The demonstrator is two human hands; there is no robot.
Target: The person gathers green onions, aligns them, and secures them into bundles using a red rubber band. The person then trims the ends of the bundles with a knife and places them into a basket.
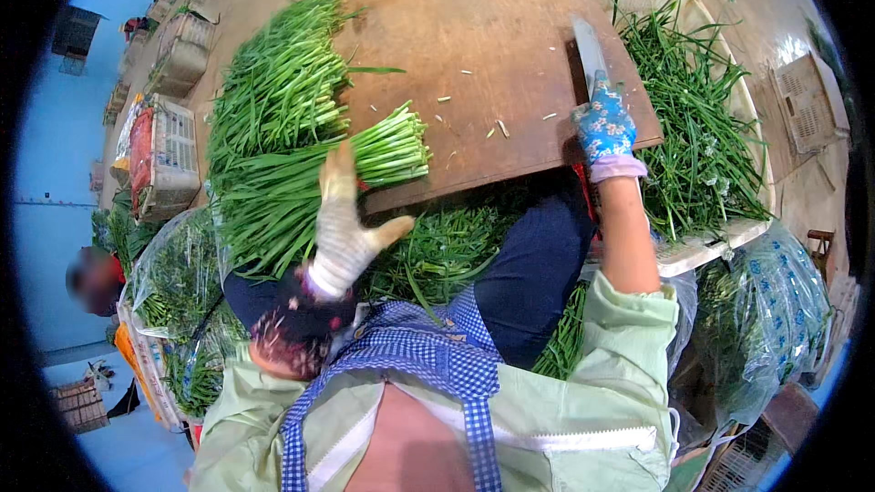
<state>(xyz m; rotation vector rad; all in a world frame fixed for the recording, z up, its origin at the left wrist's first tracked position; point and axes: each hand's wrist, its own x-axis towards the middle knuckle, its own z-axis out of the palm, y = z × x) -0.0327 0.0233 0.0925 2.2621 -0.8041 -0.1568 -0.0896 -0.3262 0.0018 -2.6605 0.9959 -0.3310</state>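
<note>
My left hand [347,225], in a whitish knit glove, rests its fingers on a bunch of garlic chives [383,150] at the near left of a brown wooden board [506,68]; its thumb is spread away. The bunch's pale cut ends point right, its leaves lie to the left, and a bit of red shows by my fingers. Behind it lies a pile of more chives [287,75]. My right hand [605,119], in a blue flowered glove, is closed on the handle of a knife [588,48] at the board's right side, its blade pointing away. Small stem pieces [503,128] are scattered on the board.
A white plastic crate [759,171] of loose green stems stands right of the board. Plastic bags of greens [759,314] flank me on both sides. Loose leaves [444,246] lie between my legs. More crates [171,157] and a person [96,280] are at the left.
</note>
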